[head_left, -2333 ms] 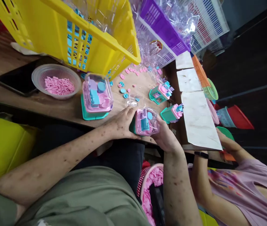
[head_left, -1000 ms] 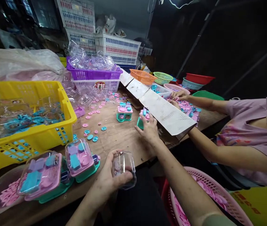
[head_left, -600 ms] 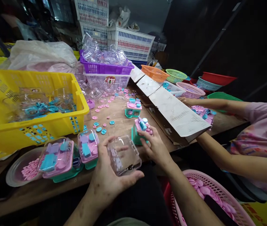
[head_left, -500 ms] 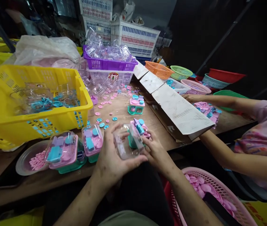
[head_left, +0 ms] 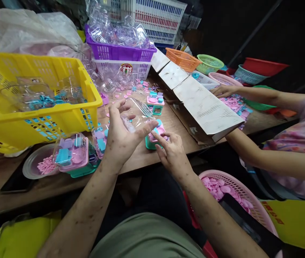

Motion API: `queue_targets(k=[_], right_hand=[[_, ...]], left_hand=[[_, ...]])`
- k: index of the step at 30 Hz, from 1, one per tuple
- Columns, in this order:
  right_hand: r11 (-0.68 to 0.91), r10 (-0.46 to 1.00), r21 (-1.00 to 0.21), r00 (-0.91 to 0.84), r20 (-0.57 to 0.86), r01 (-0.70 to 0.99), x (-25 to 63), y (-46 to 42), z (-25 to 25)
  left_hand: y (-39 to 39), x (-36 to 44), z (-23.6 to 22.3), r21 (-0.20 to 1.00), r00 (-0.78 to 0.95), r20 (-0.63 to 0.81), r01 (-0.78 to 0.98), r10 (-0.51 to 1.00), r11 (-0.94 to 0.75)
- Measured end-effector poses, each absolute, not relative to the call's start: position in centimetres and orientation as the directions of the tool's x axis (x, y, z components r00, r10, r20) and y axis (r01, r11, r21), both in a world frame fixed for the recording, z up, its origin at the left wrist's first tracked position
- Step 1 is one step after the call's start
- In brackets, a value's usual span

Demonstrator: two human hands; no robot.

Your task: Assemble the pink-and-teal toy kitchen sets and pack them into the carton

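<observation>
Left hand grips the clear lid; right hand, fingers spread, steadies the toy below. A tilted lid may slip off.

the wooden tabletop carries a yellow crate, a bowl, a phone, covered toy sets, loose discs and cardboard.

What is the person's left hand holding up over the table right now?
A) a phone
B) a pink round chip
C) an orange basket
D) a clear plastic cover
D: the left hand grips a clear plastic cover raised above the teal-and-pink toy, which the right hand touches on the table.
</observation>
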State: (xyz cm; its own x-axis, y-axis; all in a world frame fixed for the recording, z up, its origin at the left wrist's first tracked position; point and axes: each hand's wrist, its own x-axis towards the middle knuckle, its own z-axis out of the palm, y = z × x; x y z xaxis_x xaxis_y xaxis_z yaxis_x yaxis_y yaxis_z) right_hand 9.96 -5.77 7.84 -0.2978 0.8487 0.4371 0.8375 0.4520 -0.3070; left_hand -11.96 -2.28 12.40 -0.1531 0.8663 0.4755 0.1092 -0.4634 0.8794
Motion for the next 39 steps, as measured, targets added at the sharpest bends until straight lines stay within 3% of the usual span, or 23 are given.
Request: queue_targets(k=[4,8,13,23,27,31,36,39], right_hand=[[0.432,0.83,-0.366,-0.205,0.518,0.824,9.7,-4.8,8.4],[0.385,0.831,-0.341,-0.162,0.532,0.858,9.9,-3.8,8.8],[0.44,0.857,-0.396,-0.246,0.452,0.806,10.7,-2.7,8.6],[0.548,0.822,-0.457,-0.349,0.449,0.701,14.6,0.3,10.1],[0.608,0.783,-0.538,-0.553,0.285,0.583,15.2,4.2,11.7],[0.544,0.779,-0.576,-0.623,0.075,0.61,14.3,7.5,12.6],[0.608,0.744,-0.471,-0.666,0.057,0.639,13.3,8.3,12.9],[0.627,0.729,-0.482,-0.679,0.087,0.612,13.4,7.8,12.7]], left_hand=[[-2.8,-12.1,12.4,0.872,-0.153,0.489,0.093,0.859,-0.48],[-3.4,-12.5,12.4,0.871,-0.133,0.49,0.092,0.861,-0.482],[-3.6,-12.6,12.4,0.865,-0.111,0.501,0.09,0.858,-0.494],[-3.0,-12.6,11.9,0.888,-0.059,0.453,0.119,0.89,-0.444],[-2.7,-12.8,12.0,0.887,-0.045,0.455,0.112,0.889,-0.448],[-2.7,-12.9,12.1,0.904,-0.035,0.417,0.118,0.908,-0.411],[-2.4,-12.6,12.3,0.901,-0.039,0.418,0.14,0.907,-0.41],[-1.6,-11.6,13.0,0.866,-0.014,0.452,0.248,0.892,-0.435]])
